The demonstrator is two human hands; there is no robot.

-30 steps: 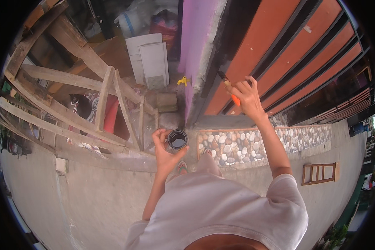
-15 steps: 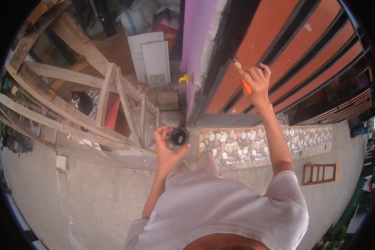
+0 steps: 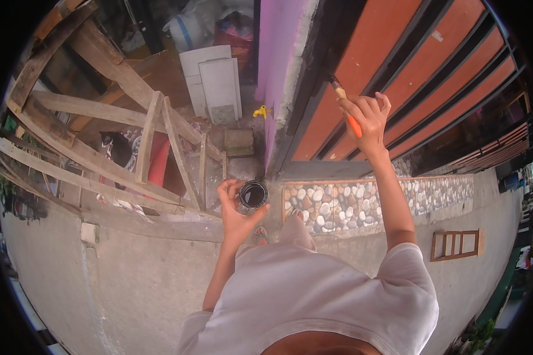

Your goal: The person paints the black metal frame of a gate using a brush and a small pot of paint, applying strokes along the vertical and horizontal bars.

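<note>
My right hand (image 3: 366, 121) is closed around a paintbrush (image 3: 340, 90) with a pale wooden and orange handle. Its dark bristles are at the black edge of an orange gate (image 3: 361, 65) with black bars; whether they touch it is hard to tell. Lower and to the left, my left hand (image 3: 238, 214) grips a small round can of black paint (image 3: 254, 194) by its sides. The can's open top faces up, and dark liquid shows inside.
A wooden frame (image 3: 154, 136) fills the left side, with a black-and-white cat (image 3: 117, 148) behind it. A yellow tap (image 3: 262, 111) juts from the purple wall (image 3: 278, 53). A pebbled strip (image 3: 349, 207) runs below the gate. A small wooden rack (image 3: 456, 245) lies on the right.
The right hand and brush have shifted slightly right and down. The left hand with the can stays nearly in place.
</note>
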